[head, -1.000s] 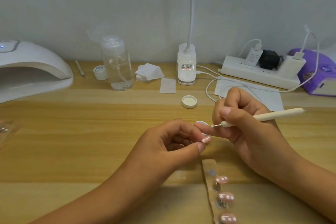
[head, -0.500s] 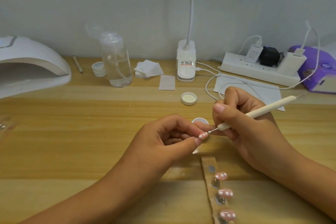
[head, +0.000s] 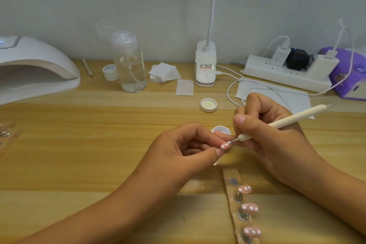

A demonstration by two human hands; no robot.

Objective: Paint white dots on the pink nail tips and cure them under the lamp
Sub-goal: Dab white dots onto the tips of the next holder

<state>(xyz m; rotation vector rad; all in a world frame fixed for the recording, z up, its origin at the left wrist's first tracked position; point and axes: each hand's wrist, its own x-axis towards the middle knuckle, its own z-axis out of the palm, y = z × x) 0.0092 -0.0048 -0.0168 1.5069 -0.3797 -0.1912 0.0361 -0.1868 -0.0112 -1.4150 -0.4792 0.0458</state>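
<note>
A pink nail tip point(head: 284, 146) is being pinched between the thumb and curled fingers of the left hand point(head: 190, 144), above the middle of the wooden table point(head: 99, 134). White dots are showing on its surface. A white dotting tool point(head: 287, 121) is being gripped like a pen by the right hand point(head: 263, 130), and its fine metal point is being touched to the right end of the held tip. Just behind the fingertips of both hands, a small open white pot point(head: 220, 130) is being partly hidden by them. A white cap point(head: 208, 105) is lying upturned further back, apart from the pot.

Nearer the person, 3 more pink tips, each dotted white, are being carried in a row on a clear strip point(head: 230, 194): the first tip point(head: 244, 189), the second tip point(head: 250, 208) and the third tip point(head: 252, 232).

The white curing lamp point(head: 35, 65) is standing at the far left of the table, well apart from the hands, with its opening turned toward the table's middle.

Along the wall are being seen a thin stick point(head: 87, 67), a small white jar point(head: 110, 72), a clear pump bottle point(head: 129, 61), a stack of white wipes point(head: 164, 72) with 1 single wipe point(head: 184, 87) in front of it, a white clip lamp point(head: 205, 65), a power strip point(head: 285, 73) with 3 plugs in it, and a purple pack point(head: 350, 77) at the right edge. A white sheet point(head: 277, 95) is lying under a looped cable behind the right hand.
</note>
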